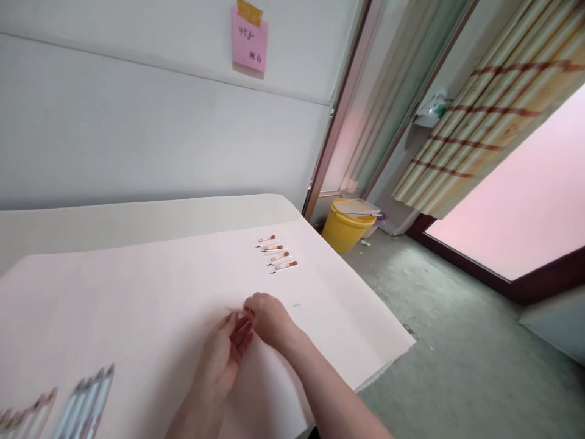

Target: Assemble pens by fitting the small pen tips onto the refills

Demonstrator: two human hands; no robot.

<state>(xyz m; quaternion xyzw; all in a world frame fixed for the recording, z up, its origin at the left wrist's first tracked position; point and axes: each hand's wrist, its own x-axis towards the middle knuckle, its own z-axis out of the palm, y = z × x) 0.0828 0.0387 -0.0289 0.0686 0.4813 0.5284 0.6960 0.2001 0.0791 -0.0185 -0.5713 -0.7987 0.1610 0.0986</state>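
My left hand [228, 350] and my right hand [269, 320] meet above the pale sheet. Between the thumb and fingers of both hands is something small, mostly hidden; only a thin, pale pointed end shows past the left fingertips. The left hand's lower fingers curl with the palm turned up. My right hand is pinched closed, knuckles up. Just right of it lies a tiny grey piece [297, 305]. Farther back, several short, slim pen-like parts [286, 266] with dark tips and brown ends lie in a slanted row.
A pale sheet [137, 292] covers the table. At lower left lie several pale blue-grey pen-like tubes [86, 402] and several pinkish ones [34, 414], blurred. A white wall [159, 134] with a pink note [249, 42] rises behind. A yellow bucket [342, 231] stands on the floor.
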